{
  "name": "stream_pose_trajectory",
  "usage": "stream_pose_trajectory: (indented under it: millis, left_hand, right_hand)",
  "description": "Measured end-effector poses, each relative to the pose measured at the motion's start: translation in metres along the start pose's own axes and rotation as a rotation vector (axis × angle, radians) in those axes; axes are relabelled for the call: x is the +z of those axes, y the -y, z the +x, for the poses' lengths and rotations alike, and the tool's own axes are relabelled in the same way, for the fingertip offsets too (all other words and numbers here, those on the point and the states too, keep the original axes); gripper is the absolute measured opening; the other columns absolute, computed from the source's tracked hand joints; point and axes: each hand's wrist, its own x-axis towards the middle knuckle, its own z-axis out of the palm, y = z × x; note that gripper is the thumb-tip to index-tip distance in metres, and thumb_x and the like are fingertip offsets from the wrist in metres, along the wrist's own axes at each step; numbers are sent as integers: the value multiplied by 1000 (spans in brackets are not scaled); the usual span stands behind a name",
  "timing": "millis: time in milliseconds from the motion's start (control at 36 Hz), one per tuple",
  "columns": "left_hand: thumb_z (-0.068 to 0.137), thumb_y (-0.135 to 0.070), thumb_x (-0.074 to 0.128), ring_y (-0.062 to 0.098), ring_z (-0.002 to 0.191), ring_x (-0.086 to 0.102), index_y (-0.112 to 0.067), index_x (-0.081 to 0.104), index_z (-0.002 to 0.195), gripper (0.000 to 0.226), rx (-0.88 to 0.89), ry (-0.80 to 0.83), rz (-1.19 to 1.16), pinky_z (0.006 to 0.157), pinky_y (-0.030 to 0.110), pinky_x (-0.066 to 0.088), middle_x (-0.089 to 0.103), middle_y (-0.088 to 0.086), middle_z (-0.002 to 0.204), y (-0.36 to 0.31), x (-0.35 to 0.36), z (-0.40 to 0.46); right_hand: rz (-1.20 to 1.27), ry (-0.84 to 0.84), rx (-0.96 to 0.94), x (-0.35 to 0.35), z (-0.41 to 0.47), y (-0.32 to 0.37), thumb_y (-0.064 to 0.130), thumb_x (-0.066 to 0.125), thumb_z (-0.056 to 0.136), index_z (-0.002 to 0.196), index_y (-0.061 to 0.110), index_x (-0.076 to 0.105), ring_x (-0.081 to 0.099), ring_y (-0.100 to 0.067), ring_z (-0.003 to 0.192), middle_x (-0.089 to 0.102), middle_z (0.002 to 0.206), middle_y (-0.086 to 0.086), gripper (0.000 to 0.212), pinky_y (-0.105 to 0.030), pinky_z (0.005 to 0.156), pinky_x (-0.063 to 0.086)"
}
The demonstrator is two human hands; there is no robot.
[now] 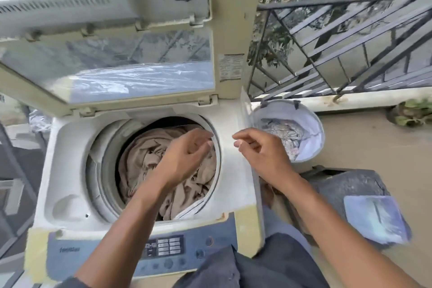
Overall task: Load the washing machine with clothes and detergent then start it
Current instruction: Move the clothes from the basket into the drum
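Our left hand (187,154) hovers loose-fingered, holding nothing, over beige clothes (145,161) piled inside the washing machine (70,159) drum; our right hand (264,152), also relaxed and unladen, hangs beside the white laundry basket (313,124)

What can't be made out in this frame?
Head view only:
- Blue control panel: button labels blurred and too small.
- Beige cloth in the drum: partly covered by the left hand.
- White laundry basket: its depth hidden by patterned fabric and the right hand.
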Motion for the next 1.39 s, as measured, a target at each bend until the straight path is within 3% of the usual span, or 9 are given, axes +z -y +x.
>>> stream_pose_trajectory:
  millis: [167,333,472,667,806,1028,1139,1306,1389]
  left_hand:
    - [100,-39,62,7,84,72,-36,72,117,19,105,26,4,78,36,61,76,-14,103,-61,47,36]
    - [102,-25,64,27,91,75,-29,75,110,14,47,88,-192,75,50,63,78,4,100,-119,109,90]
    - [102,-17,62,22,87,69,-23,75,110,16,-89,126,-229,75,39,58,77,12,109,-134,177,154]
    - [103,-12,60,16,74,61,-11,72,113,16,-293,198,-155,56,21,50,69,6,93,-84,277,242]
    - [90,-29,61,25,82,70,-28,73,102,17,-396,246,-89,78,42,64,71,0,92,-21,343,291]
    - [98,-22,58,28,95,69,-24,72,115,22,-433,361,139,84,31,54,72,2,99,61,419,332]
    - [99,-22,57,31,93,71,-22,71,117,23,-420,379,163,85,37,58,73,2,98,89,434,339]
    - [100,-21,57,20,92,65,-25,71,119,24,-398,360,178,86,30,51,69,-7,95,105,441,341]
    - [101,-20,56,21,97,67,-23,71,121,25,-400,364,174,88,30,52,69,-6,99,98,435,341]
  right_hand:
    - [3,-99,72,-64,10,-46,17,69,95,102,27,79,67,4,81,77,91,14,16,-14,76,52]
    - [-39,-138,206,-118,43,-117,18,68,92,96,33,76,69,-4,82,76,89,15,17,-35,83,59]
    - [-155,-98,350,-149,74,-187,16,64,91,102,27,76,69,-16,90,74,93,11,20,-37,87,56]
    - [-295,34,547,-156,125,-318,13,59,89,110,21,72,69,-28,100,76,105,-3,26,-38,87,57]
    - [-397,207,591,-134,163,-417,10,61,92,125,24,65,66,-28,110,69,122,-7,36,-37,91,56]
    - [-770,613,516,-74,202,-532,10,59,90,113,14,56,64,-35,105,62,105,-11,23,-36,76,48]
    - [-1075,711,472,-45,213,-570,18,66,84,122,20,58,63,-32,105,66,106,-7,39,-44,92,50]
    - [-1189,680,468,-27,222,-600,8,62,83,96,24,68,53,-20,76,50,72,4,21,-34,77,39]
    - [-1025,548,512,-37,220,-579,3,55,89,87,19,58,55,-25,82,48,73,0,17,-35,77,37]
